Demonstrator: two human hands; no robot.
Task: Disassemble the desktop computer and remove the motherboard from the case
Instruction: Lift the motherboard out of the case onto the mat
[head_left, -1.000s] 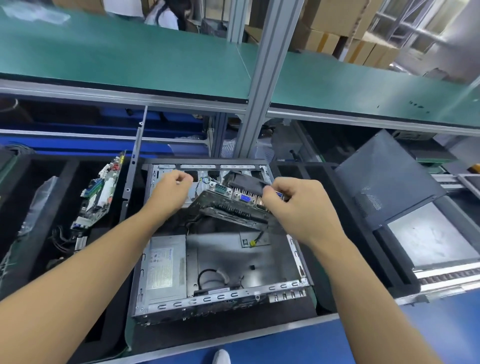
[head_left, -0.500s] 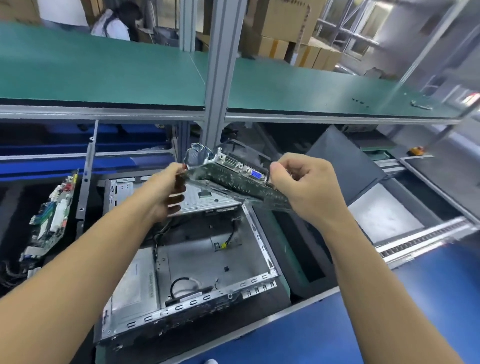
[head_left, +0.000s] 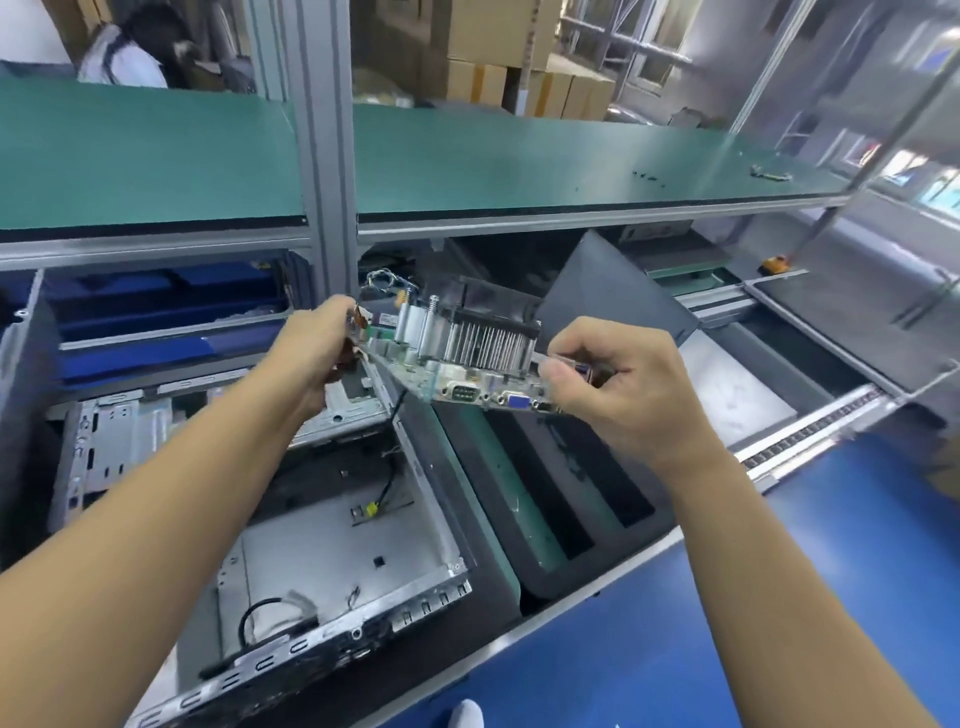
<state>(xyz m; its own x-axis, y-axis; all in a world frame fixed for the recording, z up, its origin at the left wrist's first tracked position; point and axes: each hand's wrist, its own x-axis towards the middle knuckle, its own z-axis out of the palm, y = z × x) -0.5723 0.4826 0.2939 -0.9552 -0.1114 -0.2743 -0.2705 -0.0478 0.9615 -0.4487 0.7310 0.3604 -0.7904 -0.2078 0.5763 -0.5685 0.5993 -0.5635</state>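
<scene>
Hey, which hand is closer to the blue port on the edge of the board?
Right. The right hand grips the motherboard just beside the blue port. The left hand holds the board's opposite end, on the other side of the heatsink.

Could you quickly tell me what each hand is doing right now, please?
Left hand: grips the motherboard at its left end.
Right hand: grips its port edge.

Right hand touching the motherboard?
Touching. The head view shows the right hand pinching the motherboard edge beside the ports, with no gap.
</scene>
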